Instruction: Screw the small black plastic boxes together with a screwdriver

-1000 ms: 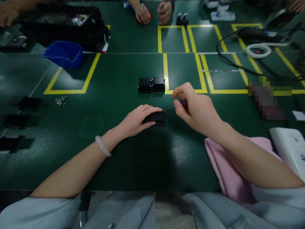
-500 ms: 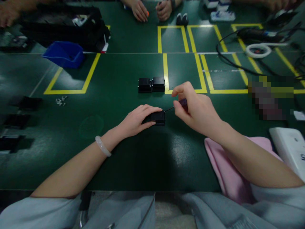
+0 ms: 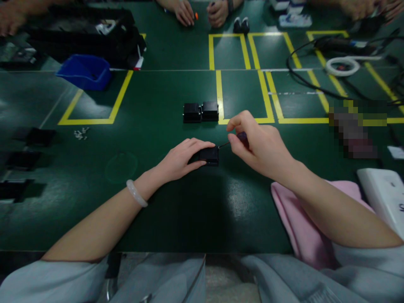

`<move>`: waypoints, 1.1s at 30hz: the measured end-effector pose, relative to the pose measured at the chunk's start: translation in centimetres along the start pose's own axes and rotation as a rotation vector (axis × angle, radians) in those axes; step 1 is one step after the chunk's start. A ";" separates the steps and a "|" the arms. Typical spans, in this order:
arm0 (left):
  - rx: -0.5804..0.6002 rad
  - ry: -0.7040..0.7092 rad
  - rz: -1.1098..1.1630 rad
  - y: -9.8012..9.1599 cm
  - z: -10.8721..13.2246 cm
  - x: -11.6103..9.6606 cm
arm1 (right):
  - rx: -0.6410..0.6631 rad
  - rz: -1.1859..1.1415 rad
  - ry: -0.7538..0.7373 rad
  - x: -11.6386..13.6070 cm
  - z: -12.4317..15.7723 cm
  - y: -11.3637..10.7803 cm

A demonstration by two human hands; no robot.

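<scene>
My left hand (image 3: 187,158) grips a small black box (image 3: 209,156) flat on the green table, thumb along its near side and fingers along its far side. My right hand (image 3: 257,143) is closed around the dark handle of a screwdriver (image 3: 242,137). Its thin shaft points left, and the tip meets the box's right side near the far corner, where a small screw seems to sit. Beyond my hands lie two similar black boxes (image 3: 191,112) side by side, with small shiny screws at their ends. A scatter of small screws (image 3: 81,134) lies to the left.
A blue bin (image 3: 84,72) stands at the far left before a large black case (image 3: 85,35). More black parts (image 3: 23,160) lie along the left. A pink cloth (image 3: 303,214) and a white device (image 3: 383,202) are near my right arm. Co-workers' hands (image 3: 202,13) rest across the table.
My right hand has shifted very slightly, its fingers turning a little around the screwdriver handle. My left hand and the box stay in place. A co-worker's fingers have moved away from a small orange object.
</scene>
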State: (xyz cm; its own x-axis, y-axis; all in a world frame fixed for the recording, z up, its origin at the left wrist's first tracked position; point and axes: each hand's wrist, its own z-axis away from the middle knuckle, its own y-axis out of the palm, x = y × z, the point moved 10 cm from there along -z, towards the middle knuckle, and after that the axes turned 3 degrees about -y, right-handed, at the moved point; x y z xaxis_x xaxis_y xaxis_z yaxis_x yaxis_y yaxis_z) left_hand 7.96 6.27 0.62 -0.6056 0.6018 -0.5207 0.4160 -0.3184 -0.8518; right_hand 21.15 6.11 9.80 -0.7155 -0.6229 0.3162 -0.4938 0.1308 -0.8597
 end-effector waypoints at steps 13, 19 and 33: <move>0.003 -0.002 0.001 0.0 0.0 0.0 | -0.014 0.000 0.001 0.0 0.0 0.0; 0.004 -0.006 0.008 0.0 0.0 0.0 | 0.024 -0.004 0.016 -0.1 -0.1 0.2; 0.006 -0.006 0.010 0.0 0.0 0.0 | 0.041 -0.019 0.019 -0.1 0.0 0.3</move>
State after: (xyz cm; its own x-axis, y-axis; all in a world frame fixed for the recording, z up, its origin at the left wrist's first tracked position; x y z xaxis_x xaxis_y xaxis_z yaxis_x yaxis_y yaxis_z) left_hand 8.01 6.29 0.65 -0.6053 0.5945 -0.5293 0.4180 -0.3285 -0.8470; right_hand 21.06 6.27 9.50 -0.7159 -0.6101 0.3396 -0.4869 0.0876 -0.8691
